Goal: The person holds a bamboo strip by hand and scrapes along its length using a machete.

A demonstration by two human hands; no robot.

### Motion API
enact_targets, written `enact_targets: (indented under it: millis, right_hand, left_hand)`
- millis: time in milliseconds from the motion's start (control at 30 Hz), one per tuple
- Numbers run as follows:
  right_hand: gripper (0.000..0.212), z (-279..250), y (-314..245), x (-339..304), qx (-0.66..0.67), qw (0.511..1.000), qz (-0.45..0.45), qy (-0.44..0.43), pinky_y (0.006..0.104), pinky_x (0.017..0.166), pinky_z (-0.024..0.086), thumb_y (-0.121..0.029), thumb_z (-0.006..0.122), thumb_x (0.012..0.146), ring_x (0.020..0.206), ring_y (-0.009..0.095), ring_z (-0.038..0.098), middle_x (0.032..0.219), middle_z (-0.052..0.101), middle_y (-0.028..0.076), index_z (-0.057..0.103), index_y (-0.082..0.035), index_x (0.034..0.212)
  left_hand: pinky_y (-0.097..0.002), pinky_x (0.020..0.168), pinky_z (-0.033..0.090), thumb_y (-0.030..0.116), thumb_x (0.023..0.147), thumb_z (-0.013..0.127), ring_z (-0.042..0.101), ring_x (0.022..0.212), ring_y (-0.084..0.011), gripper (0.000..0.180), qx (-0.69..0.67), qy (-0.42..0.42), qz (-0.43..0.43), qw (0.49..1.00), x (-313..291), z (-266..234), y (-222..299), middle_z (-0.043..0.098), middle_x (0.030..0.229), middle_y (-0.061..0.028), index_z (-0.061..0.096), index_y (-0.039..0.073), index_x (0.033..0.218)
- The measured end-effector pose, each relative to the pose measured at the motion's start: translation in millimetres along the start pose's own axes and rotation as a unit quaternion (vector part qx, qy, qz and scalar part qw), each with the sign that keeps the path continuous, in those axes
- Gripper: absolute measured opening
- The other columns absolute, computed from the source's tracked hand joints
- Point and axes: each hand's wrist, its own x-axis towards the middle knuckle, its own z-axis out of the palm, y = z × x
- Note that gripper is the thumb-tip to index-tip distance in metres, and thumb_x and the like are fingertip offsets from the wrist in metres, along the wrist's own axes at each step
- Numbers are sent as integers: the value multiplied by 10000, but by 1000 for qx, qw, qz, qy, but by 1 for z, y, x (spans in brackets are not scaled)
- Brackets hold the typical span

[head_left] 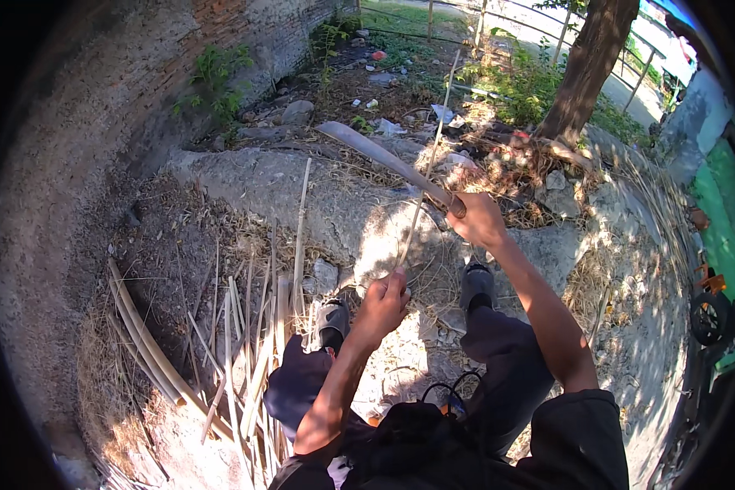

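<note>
My right hand (478,222) is closed around the handle of a machete (380,155), whose long curved blade points away to the upper left. In my left hand (382,307), lower and nearer to me, is the near end of a long, thin bamboo strip (438,135). The strip slants up and away to the right. Blade and strip cross just left of my right hand; whether they touch I cannot tell.
Several cut bamboo strips (257,371) lie beside my left leg, with curved bamboo poles (147,339) farther left. A low concrete ledge (261,175) runs ahead of my feet. Beyond it are litter and a tree trunk (592,69). A rough wall (73,204) stands left.
</note>
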Motion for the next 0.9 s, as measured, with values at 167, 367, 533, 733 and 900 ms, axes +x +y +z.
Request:
enact_targets:
  millis: [167,367,533,733,900]
  right_hand:
    - [187,3,-15,-5,-11,993,-113,36,448,624,532,-215,778,825,623,324,683,735,714,139,748,-74,945]
    - [215,-16,37,-6,-11,999,0,30,483,694,576,-266,762,861,688,354,715,715,695,143,710,-65,914]
    - [306,-19,-25,-32,13,990,-137,28,487,733,591,-280,829,813,733,363,731,750,716,143,757,-90,1042]
    - [272,-38,16,-4,4,998,-12,56,481,748,574,-266,789,846,779,377,714,827,718,175,740,-70,1028]
    - [221,-25,32,-18,134,974,-59,173,413,523,407,-193,733,933,509,205,472,601,427,36,598,-62,819]
  left_hand:
    - [-264,428,245,439,1148,438,299,485,-48,444,-102,-42,-66,992,-8,-8,13,304,623,90,416,165,799]
    - [-280,427,201,432,1162,397,237,473,-61,461,-59,-59,-82,993,-20,4,16,261,595,86,373,176,779]
    - [-272,427,210,467,1160,395,248,477,-45,475,-28,-37,-12,999,-55,-4,36,267,605,88,410,162,796]
    - [-244,489,285,368,1142,482,342,541,-48,422,-52,52,-65,995,-155,-38,5,371,650,76,485,139,787]
    - [-246,502,311,376,1146,494,411,591,-46,421,162,214,25,963,-225,-53,-21,442,706,53,588,77,864]
